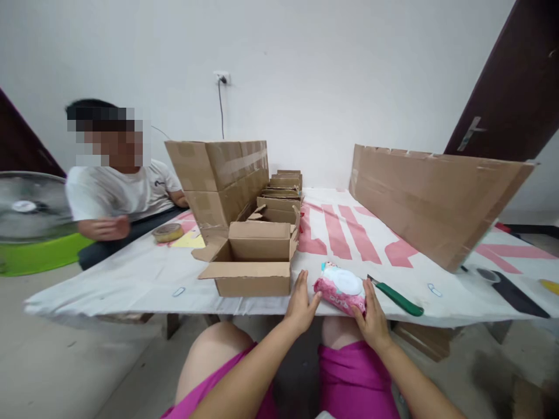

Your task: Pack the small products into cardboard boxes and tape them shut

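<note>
A pink and white pack of wet wipes (343,285) with a pale lid lies near the table's front edge. My right hand (374,320) grips its right end, thumb at the front and fingers along the far side. By the pack's left end, my left hand (302,305) is open, fingers stretched out and thumb close to the wrapper. Left of that hand stands an open cardboard box (253,280) with its flaps folded out. A green-handled knife (399,298) rests to the right of my right hand.
Behind the open box runs a row of more open boxes (283,189). Stacked closed cartons (236,169) stand left of them, and a large cardboard panel (437,198) at right. A tape roll (168,233) lies at left, near a seated person (126,192) and a fan (32,206).
</note>
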The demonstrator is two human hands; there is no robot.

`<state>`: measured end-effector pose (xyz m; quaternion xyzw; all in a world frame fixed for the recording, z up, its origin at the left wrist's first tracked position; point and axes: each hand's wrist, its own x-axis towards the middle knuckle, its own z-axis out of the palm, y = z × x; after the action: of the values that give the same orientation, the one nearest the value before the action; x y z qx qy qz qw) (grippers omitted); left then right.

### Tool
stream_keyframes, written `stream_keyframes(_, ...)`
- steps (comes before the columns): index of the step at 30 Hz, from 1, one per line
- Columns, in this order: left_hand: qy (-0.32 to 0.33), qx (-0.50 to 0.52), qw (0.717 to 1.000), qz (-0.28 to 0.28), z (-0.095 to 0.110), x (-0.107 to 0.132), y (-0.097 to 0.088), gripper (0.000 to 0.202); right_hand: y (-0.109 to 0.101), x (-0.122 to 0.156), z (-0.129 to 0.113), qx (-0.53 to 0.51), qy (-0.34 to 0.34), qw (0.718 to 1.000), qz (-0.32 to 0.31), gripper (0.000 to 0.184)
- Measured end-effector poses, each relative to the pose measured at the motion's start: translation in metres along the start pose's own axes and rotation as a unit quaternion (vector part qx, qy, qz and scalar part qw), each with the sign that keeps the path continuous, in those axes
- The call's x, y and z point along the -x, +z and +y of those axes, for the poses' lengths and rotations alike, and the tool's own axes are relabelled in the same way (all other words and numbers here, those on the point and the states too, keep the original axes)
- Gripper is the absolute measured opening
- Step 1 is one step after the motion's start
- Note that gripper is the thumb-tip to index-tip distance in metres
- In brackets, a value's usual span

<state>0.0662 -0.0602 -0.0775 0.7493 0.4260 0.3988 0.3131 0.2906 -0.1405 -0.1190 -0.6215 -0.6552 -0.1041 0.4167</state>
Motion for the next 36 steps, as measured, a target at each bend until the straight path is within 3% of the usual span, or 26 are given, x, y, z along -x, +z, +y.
stream_keyframes(5,-0.06,0.064,0.995,-0.039,0.005,-0.012,0.017,0.071,0.002,0.002,0.002,0.009,-0.01,1.0,0.012,0.07)
stream_keyframes(10,-0.018,0.094,0.993,-0.064,0.011,-0.016,0.025,0.063,0.003,0.002,0.003,0.014,-0.013,1.0,0.02,0.071)
stream_keyframes(29,0.041,0.092,0.993,-0.058,0.013,-0.013,0.021,0.052,0.005,0.005,0.002,0.024,-0.012,0.999,0.024,0.074)
stream_keyframes(36,0.031,0.091,0.993,-0.063,0.012,-0.013,0.019,0.047,0.003,0.025,-0.016,0.026,0.01,0.999,0.044,0.068)
